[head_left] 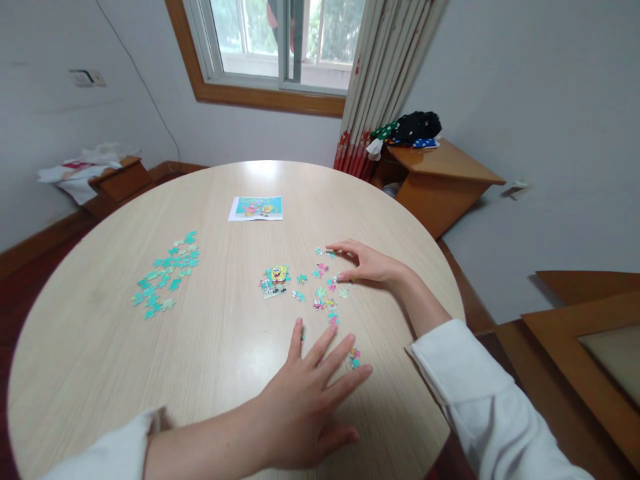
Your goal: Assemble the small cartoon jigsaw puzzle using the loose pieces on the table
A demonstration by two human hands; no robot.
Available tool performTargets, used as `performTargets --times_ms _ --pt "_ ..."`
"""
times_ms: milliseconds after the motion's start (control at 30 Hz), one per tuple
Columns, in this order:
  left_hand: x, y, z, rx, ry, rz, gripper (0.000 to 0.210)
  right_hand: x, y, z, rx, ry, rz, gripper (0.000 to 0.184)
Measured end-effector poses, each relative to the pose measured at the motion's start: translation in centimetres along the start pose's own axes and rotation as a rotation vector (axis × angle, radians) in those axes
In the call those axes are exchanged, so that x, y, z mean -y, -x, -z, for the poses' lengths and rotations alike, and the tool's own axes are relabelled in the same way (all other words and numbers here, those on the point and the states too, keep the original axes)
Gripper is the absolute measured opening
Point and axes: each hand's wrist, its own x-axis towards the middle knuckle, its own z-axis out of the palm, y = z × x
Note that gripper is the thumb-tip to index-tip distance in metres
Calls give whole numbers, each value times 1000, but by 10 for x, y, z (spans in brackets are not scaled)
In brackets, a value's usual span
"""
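My left hand [320, 387] is spread palm down low over the near part of the table, its fingers among loose jigsaw pieces and partly covering some. My right hand [370, 263] hovers or rests at the right of the loose jigsaw pieces [320, 291], thumb and forefinger apart, the fingertips at pieces there; whether they touch is unclear. Left of these lies a small joined puzzle section [276, 280] showing a yellow square cartoon figure. A picture card [257, 208] with a pink and a yellow cartoon figure lies farther back.
Many turquoise jigsaw pieces [167, 273] are spread at the left of the round wooden table [225, 373]. Beyond the table's right edge stands a wooden cabinet [450, 163] with dark cloth items [417, 127] on top. A curtain [383, 73] hangs beside the window.
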Motion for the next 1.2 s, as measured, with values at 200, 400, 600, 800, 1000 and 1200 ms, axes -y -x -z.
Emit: performTargets --times_ms 200,400,600,800,1000,1200 --pt "1 -4 -12 -224 -135 -121 39 -2 -2 -1 12 34 29 60" --pt "0 -8 -16 -297 -124 -216 12 -4 -3 0 15 72 36 54" --pt "-3 -7 -15 -317 -103 -208 18 -2 -2 0 22 68 34 51" --pt "-3 -9 -10 -286 -74 -249 22 0 -2 1 29 80 52 47" --pt "-4 -10 3 -171 10 -249 25 5 -1 0 -12 53 44 43" --pt "-9 -4 -2 -118 22 -190 20 3 -8 -12 -264 -69 -142 27"
